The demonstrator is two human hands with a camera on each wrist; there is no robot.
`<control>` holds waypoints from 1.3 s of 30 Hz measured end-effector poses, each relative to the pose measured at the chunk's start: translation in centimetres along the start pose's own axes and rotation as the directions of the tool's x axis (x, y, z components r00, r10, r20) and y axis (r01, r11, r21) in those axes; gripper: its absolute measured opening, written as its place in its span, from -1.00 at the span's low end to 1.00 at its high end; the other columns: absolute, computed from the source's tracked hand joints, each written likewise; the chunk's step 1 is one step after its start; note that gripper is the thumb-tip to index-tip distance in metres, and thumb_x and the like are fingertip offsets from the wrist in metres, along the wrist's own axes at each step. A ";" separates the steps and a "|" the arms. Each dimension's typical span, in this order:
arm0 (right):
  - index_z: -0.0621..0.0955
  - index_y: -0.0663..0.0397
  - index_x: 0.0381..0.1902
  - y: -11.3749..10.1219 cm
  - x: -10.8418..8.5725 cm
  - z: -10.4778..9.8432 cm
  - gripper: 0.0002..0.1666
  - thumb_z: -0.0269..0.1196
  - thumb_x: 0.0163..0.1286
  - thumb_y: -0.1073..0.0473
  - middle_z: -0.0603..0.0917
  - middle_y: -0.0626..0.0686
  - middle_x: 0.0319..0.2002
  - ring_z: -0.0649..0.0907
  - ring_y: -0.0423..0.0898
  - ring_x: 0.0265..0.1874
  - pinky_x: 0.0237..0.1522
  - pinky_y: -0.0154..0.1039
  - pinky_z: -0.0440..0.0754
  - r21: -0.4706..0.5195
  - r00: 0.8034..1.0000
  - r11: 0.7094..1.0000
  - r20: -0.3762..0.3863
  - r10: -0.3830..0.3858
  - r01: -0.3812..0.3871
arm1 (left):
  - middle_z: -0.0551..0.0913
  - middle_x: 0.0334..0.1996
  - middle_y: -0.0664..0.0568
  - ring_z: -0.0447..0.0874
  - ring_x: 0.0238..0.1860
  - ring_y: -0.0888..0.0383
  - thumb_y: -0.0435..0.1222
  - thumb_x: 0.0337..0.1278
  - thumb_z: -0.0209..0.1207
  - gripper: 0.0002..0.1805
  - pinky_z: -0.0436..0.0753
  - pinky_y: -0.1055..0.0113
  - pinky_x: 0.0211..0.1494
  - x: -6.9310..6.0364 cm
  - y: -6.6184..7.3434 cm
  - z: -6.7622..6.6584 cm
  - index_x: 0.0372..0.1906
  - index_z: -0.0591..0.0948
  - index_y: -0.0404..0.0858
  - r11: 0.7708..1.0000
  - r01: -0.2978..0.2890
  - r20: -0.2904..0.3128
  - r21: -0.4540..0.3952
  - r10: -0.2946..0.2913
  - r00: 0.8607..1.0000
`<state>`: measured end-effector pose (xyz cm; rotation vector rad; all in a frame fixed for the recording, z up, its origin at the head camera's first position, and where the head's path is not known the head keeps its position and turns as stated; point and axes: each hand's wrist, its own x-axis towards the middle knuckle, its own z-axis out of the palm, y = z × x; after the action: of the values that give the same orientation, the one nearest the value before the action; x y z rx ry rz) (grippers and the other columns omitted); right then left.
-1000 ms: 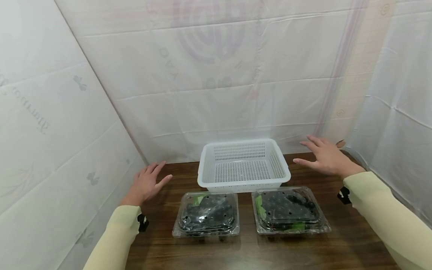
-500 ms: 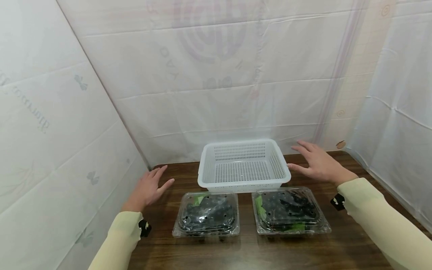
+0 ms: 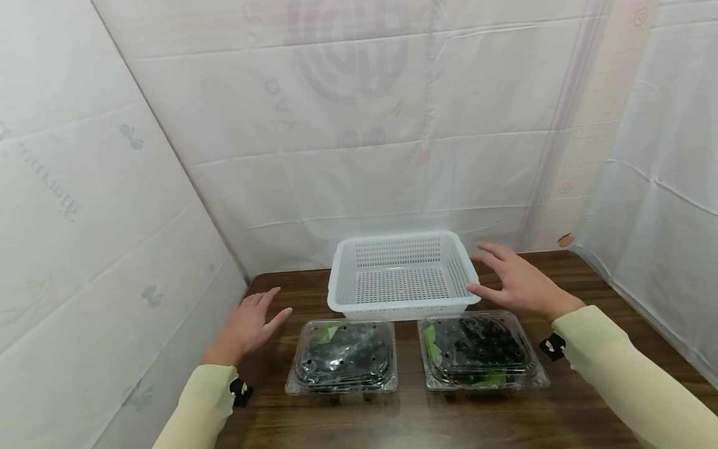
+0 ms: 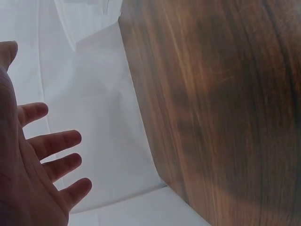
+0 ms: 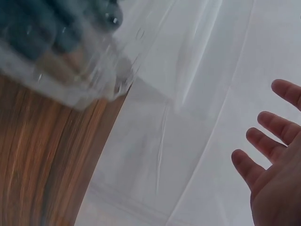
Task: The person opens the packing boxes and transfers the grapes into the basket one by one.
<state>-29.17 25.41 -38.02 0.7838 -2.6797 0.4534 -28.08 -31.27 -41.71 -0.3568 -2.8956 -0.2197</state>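
Observation:
Two clear plastic clamshell boxes of dark, round, grape-like fruit lie side by side: the left box [image 3: 343, 357] and the right box [image 3: 482, 350]. Behind them is a white slotted plastic basket [image 3: 402, 308] with nothing in it. My left hand [image 3: 247, 325] hovers left of the left box, fingers spread and holding nothing; its spread fingers [image 4: 70, 139] also show in the left wrist view. At the basket's right rim is my right hand [image 3: 524, 282], fingers loosely bent and apart. Its thumb overlaps the rim in the head view; I cannot tell whether it touches.
The dark wood table [image 3: 415, 421] ends at a white sheet wall [image 3: 280, 187] behind the basket. More white sheeting [image 3: 84, 262] rises on the left and on the right [image 3: 662, 218]. A small brown mark [image 3: 565, 240] shows near the back right corner.
My right hand has moved left and slightly down, to the basket's right rim. My left hand has come slightly right and nearer to me. Boxes and basket stay where they were.

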 end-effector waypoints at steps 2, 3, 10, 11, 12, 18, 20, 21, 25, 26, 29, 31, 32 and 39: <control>0.46 0.08 0.43 -0.4 0.0 0.2 -0.17 0.33 0.39 -0.26 0.29 0.28 0.52 0.40 0.32 0.42 0.27 0.37 0.49 0.002 1.000 1.000 -0.013 -0.020 0.020 | 0.44 0.39 -0.39 0.39 0.39 -0.40 0.25 0.48 -0.05 -0.16 0.42 -0.36 0.37 -0.2 0.2 0.1 0.55 0.28 -0.28 1.000 0.000 0.001 -0.004 0.000 1.000; 0.46 0.08 0.43 -0.7 0.0 0.2 -0.17 0.34 0.38 -0.25 0.30 0.27 0.52 0.40 0.31 0.42 0.28 0.36 0.49 0.006 0.999 1.000 -0.017 -0.030 0.030 | 0.45 0.38 -0.39 0.39 0.39 -0.40 0.24 0.48 -0.05 -0.17 0.43 -0.36 0.36 -0.3 0.2 0.2 0.54 0.29 -0.28 1.000 -0.002 -0.001 -0.005 0.002 1.000; 0.50 0.07 0.41 -2.7 -0.1 0.6 -0.20 0.33 0.38 -0.26 0.35 0.25 0.50 0.48 0.24 0.37 0.18 0.23 0.61 0.027 0.998 0.997 -0.009 -0.070 0.070 | 0.46 0.36 -0.43 0.40 0.38 -0.42 0.19 0.48 0.02 -0.21 0.45 -0.37 0.33 -1.2 1.0 0.7 0.51 0.34 -0.30 0.999 -0.011 0.002 -0.051 0.011 1.000; 0.50 0.07 0.41 -2.9 -0.1 0.7 -0.20 0.33 0.39 -0.27 0.35 0.24 0.50 0.55 0.19 0.30 0.12 0.16 0.67 0.033 0.997 0.997 -0.006 -0.071 0.071 | 0.46 0.35 -0.43 0.41 0.37 -0.42 0.18 0.48 0.01 -0.21 0.46 -0.36 0.32 -1.3 1.1 0.8 0.51 0.34 -0.31 0.999 -0.010 0.007 -0.053 0.011 1.000; 0.50 0.05 0.41 -3.2 -0.2 0.8 -0.21 0.32 0.39 -0.27 0.35 0.23 0.50 0.58 0.17 0.26 0.06 0.09 0.70 0.034 0.997 0.997 -0.002 -0.075 0.075 | 0.47 0.35 -0.43 0.42 0.36 -0.41 0.19 0.48 0.00 -0.21 0.46 -0.36 0.32 -1.4 1.2 0.9 0.51 0.34 -0.31 0.999 -0.007 0.014 -0.052 0.008 1.000; 0.50 -0.02 0.42 -4.5 -0.2 1.6 -0.20 0.31 0.39 -0.30 0.36 0.16 0.51 0.57 0.12 0.30 -0.06 -0.08 0.77 0.076 0.997 0.994 0.018 -0.081 0.080 | 0.47 0.35 -0.42 0.43 0.37 -0.39 0.23 0.50 -0.07 -0.18 0.45 -0.33 0.36 -1.9 1.5 1.7 0.53 0.31 -0.31 0.998 0.028 0.065 -0.060 -0.024 0.998; 0.52 -0.01 0.41 -4.9 -0.2 1.8 -0.21 0.32 0.38 -0.30 0.39 0.15 0.49 0.54 0.14 0.35 -0.01 -0.03 0.76 0.076 0.996 0.993 0.010 -0.093 0.092 | 0.47 0.36 -0.42 0.43 0.37 -0.38 0.25 0.50 -0.09 -0.16 0.46 -0.32 0.36 -2.0 1.5 1.8 0.52 0.31 -0.31 0.997 0.036 0.081 -0.065 -0.030 0.996; 0.53 0.00 0.40 -5.1 -0.2 1.9 -0.22 0.33 0.38 -0.28 0.41 0.15 0.48 0.53 0.15 0.36 0.03 0.00 0.75 0.078 0.995 0.992 0.005 -0.102 0.102 | 0.47 0.36 -0.41 0.44 0.37 -0.38 0.26 0.50 -0.11 -0.16 0.46 -0.31 0.36 -2.1 1.5 1.9 0.52 0.31 -0.31 0.997 0.040 0.089 -0.066 -0.034 0.995; 0.56 0.01 0.36 -5.8 -0.2 2.4 -0.26 0.34 0.38 -0.26 0.45 0.15 0.44 0.56 0.12 0.33 0.04 0.01 0.74 0.093 0.991 0.987 -0.012 -0.134 0.134 | 0.49 0.36 -0.39 0.46 0.36 -0.36 0.29 0.50 -0.14 -0.13 0.49 -0.30 0.35 -2.4 1.7 2.1 0.51 0.33 -0.33 0.997 0.054 0.114 -0.064 -0.047 0.992; 0.57 0.01 0.35 -6.0 -0.2 2.5 -0.27 0.34 0.38 -0.25 0.46 0.15 0.44 0.60 0.08 0.28 -0.01 -0.04 0.75 0.104 0.990 0.985 -0.012 -0.138 0.139 | 0.49 0.35 -0.39 0.47 0.36 -0.36 0.29 0.50 -0.14 -0.13 0.49 -0.29 0.35 -2.5 1.7 2.1 0.50 0.33 -0.33 0.996 0.058 0.119 -0.064 -0.050 0.992; 0.59 -0.04 0.33 -6.6 -0.3 2.8 -0.31 0.34 0.38 -0.25 0.48 0.13 0.42 0.65 0.02 0.20 -0.02 -0.07 0.74 0.120 0.989 0.982 -0.010 -0.148 0.148 | 0.50 0.35 -0.39 0.48 0.35 -0.35 0.29 0.50 -0.15 -0.13 0.51 -0.28 0.33 -2.8 1.9 2.1 0.49 0.35 -0.35 0.996 0.068 0.129 -0.065 -0.060 0.990; 0.60 -0.07 0.32 -7.1 -0.4 3.0 -0.33 0.33 0.39 -0.25 0.48 0.12 0.42 0.64 0.02 0.22 0.02 -0.05 0.74 0.125 0.989 0.981 -0.001 -0.150 0.149 | 0.50 0.35 -0.39 0.49 0.35 -0.35 0.29 0.51 -0.16 -0.12 0.52 -0.28 0.32 -3.0 2.0 2.1 0.48 0.35 -0.36 0.995 0.072 0.134 -0.067 -0.062 0.989; 0.60 -0.08 0.32 -7.3 -0.4 3.1 -0.34 0.34 0.38 -0.25 0.49 0.12 0.41 0.64 0.01 0.22 0.02 -0.04 0.74 0.130 0.988 0.980 0.001 -0.152 0.150 | 0.50 0.35 -0.39 0.49 0.35 -0.34 0.30 0.51 -0.17 -0.12 0.52 -0.28 0.33 -3.0 2.0 2.1 0.48 0.36 -0.37 0.995 0.073 0.137 -0.068 -0.063 0.989; 0.60 -0.06 0.33 -8.4 -0.5 3.8 -0.32 0.34 0.38 -0.26 0.51 0.06 0.41 0.54 0.06 0.37 0.23 0.10 0.64 0.159 0.988 0.976 0.011 -0.152 0.148 | 0.55 0.33 -0.33 0.53 0.32 -0.30 0.31 0.50 -0.19 -0.11 0.53 -0.27 0.31 -3.5 2.2 2.3 0.46 0.38 -0.37 0.993 0.079 0.136 -0.090 -0.067 0.988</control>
<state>-24.80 17.47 -39.89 1.0343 -2.6047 0.6274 -24.66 -29.53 -44.51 -0.2917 -3.0401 -0.3602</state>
